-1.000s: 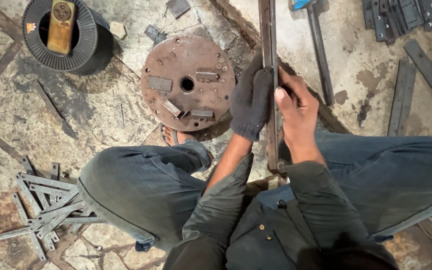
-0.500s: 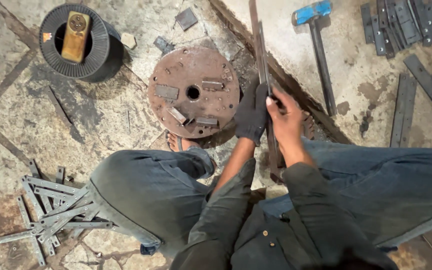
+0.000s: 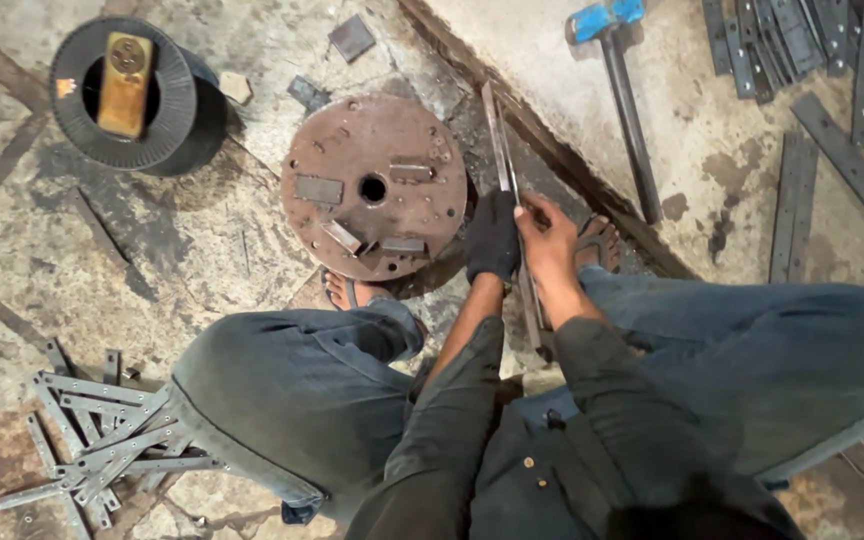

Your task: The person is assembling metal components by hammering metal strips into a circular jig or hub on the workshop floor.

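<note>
A long flat grey steel strip (image 3: 508,190) is gripped by the gloved left hand (image 3: 493,238) and the bare right hand (image 3: 548,236); far left of them, a brass-coloured block (image 3: 124,84) is held in a black wire coil (image 3: 174,120).

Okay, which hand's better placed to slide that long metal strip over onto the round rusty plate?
Left, probably. The gloved left hand grips the metal strip on the side facing the round plate; the bare right hand sits farther away.

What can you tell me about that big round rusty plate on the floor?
The round plate is a flat disc of rusty brown metal lying on the stone floor, just ahead of the person's sandalled foot. It has a dark hole in its middle and small holes scattered about. Four short grey metal blocks sit on top around the centre. Its right edge lies close to the gloved left hand.
</note>
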